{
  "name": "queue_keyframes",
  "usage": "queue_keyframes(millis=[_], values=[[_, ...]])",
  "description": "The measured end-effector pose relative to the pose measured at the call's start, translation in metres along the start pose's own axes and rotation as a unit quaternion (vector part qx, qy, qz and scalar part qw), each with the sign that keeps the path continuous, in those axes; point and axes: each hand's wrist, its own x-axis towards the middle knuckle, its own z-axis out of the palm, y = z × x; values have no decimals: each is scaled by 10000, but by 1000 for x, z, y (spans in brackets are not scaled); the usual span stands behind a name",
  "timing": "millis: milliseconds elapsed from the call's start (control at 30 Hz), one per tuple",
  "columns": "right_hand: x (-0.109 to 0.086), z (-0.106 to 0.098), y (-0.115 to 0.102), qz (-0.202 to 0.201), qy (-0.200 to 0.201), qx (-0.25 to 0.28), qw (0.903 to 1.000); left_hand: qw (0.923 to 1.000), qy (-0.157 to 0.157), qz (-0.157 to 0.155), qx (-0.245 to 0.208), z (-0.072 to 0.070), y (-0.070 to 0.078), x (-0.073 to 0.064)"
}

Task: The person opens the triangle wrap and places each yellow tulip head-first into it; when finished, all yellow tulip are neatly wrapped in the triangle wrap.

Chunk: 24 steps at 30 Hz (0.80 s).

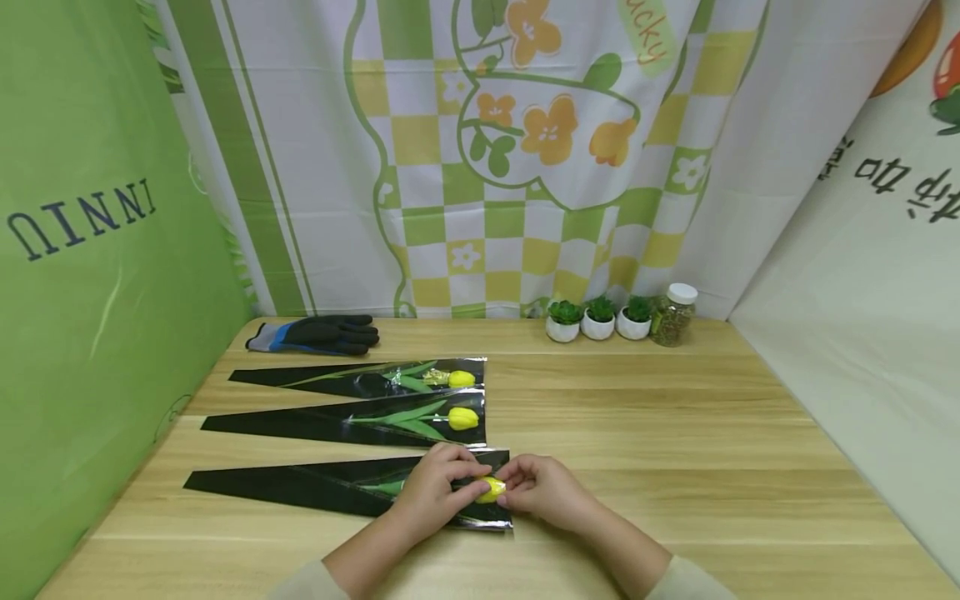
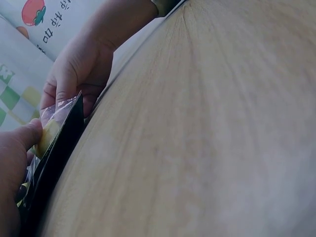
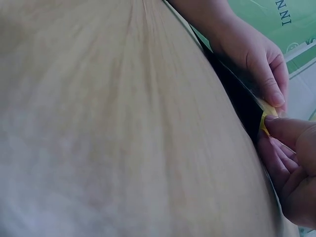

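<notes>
Nearest to me lies a black flower sleeve with a clear front (image 1: 300, 487), its narrow end pointing left. A yellow artificial tulip (image 1: 493, 489) is inside it, its bloom near the wide right end. My left hand (image 1: 433, 493) lies over the sleeve and pinches the bloom from the left, through the clear film (image 2: 58, 112) as the left wrist view shows. From the right, my right hand (image 1: 549, 495) pinches the tip of the bloom at the sleeve's opening; its thumb (image 3: 291, 129) lies on the yellow petal. The left hand hides part of the stem and leaves.
Two more sleeved yellow tulips lie behind, one in a middle sleeve (image 1: 300, 419) and one in a far sleeve (image 1: 315, 379). Dark work gloves (image 1: 322, 335) rest at the back left. Three small potted succulents (image 1: 597, 321) and a white-lidded jar (image 1: 672, 317) stand at the back right.
</notes>
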Motion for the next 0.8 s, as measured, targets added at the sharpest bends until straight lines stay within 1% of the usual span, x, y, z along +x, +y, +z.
queue_keyframes(millis=[233, 400, 500, 567, 633, 733, 800], values=[[-1, -6, 1, 127, -37, 128, 9998, 9999, -32, 94, 86, 0, -3, 0], [-5, -18, 3, 253, -9, 32, 9997, 9996, -202, -9, 193, -3, -5, 0], [-8, -25, 4, 309, 5, 71, 9995, 9991, -334, -124, 229, -5, -7, 0], [-9, -30, 5, 350, 52, 107, 9993, 9989, -365, -163, 239, -7, -8, 0], [-11, -34, 5, 359, 128, 81, 9992, 9990, -344, -126, 256, -9, -10, -1], [-13, -43, 7, 296, 300, -74, 9991, 9992, -286, 25, 261, -13, -16, -1], [-14, -50, 8, 154, 443, -280, 9985, 9992, -247, 113, 288, -14, -20, 0]])
